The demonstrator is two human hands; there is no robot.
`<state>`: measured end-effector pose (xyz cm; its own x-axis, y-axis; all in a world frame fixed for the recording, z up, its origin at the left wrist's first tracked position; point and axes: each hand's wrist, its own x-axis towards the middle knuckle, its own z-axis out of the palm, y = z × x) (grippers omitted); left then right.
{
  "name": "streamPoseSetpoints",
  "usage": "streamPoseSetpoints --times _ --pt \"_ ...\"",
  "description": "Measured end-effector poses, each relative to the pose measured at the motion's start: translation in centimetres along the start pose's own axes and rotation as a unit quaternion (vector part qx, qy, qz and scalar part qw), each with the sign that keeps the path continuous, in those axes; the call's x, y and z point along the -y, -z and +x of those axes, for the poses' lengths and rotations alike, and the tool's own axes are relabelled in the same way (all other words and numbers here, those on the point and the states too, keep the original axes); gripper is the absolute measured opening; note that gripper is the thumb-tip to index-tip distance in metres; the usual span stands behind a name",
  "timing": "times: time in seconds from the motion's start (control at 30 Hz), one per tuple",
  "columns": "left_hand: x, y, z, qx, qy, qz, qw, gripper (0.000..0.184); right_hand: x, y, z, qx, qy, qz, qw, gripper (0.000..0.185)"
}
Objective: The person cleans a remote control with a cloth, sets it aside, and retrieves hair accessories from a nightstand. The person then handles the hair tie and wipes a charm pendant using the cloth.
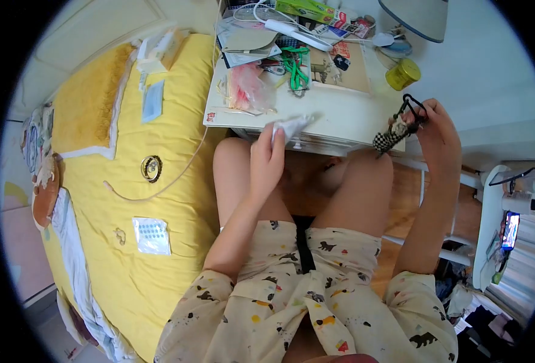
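Observation:
My left hand (268,158) is closed on a crumpled white tissue (293,126), held just in front of the white cabinet top (334,115). Raised above my right knee, my right hand (438,124) grips a black cord loop. From the loop hangs a small charm (392,134) with a black-and-white checkered lower part and a beige upper part. Its exact kind I cannot make out. A pink gauzy bundle (249,86) lies on the cabinet near my left hand. Green straps (295,68) are bunched beside it.
Papers, a white power strip (297,35) and a yellow-green tin (403,74) crowd the cabinet's back and right. On the yellow bed (182,206) to my left lie a cable, a round dark-rimmed item (151,169) and a plastic packet (152,235). A phone (510,230) glows at right.

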<state>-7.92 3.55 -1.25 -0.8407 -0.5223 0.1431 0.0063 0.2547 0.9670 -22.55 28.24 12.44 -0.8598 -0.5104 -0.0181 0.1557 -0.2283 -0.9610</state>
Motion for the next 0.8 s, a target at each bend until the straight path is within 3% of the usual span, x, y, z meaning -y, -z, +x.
streamPoseSetpoints --times 0.2,0.23,0.33,0.43,0.53,0.6,0.73,0.8 --pt "1.8 -3.5 5.5 -0.026 -0.145 0.174 0.974 0.019 2.0 -1.6 -3.5 -0.017 0.021 -0.005 1.0 0.013" --pt "2.4 -3.9 5.8 0.009 -0.133 0.194 0.972 0.022 2.2 -1.7 -3.8 -0.012 0.022 0.003 1.0 0.013" --pt "3.2 -4.9 4.8 0.012 -0.243 0.338 0.909 0.028 2.5 -1.9 -4.4 0.003 0.025 0.018 1.0 0.014" --pt "0.7 -4.7 3.3 0.0 -0.245 0.361 0.9 0.036 2.6 -1.9 -5.0 0.016 0.027 0.014 0.999 0.015" --pt "-3.5 -4.0 2.2 0.058 -0.254 0.211 0.942 0.035 2.7 -2.1 -5.7 0.024 0.016 0.008 1.0 0.016" --pt "-6.8 -3.6 1.2 0.176 -0.209 0.033 0.961 0.03 2.8 -2.5 -6.2 0.034 0.002 0.006 0.999 0.016" --pt "-11.1 -3.6 -0.8 0.333 -0.082 -0.237 0.909 0.027 2.6 -3.4 -7.3 0.054 -0.03 0.008 0.998 0.016" --pt "-11.5 -3.7 -1.5 0.349 -0.033 -0.277 0.894 0.028 2.2 -3.6 -7.8 0.048 -0.035 0.012 0.998 0.016"
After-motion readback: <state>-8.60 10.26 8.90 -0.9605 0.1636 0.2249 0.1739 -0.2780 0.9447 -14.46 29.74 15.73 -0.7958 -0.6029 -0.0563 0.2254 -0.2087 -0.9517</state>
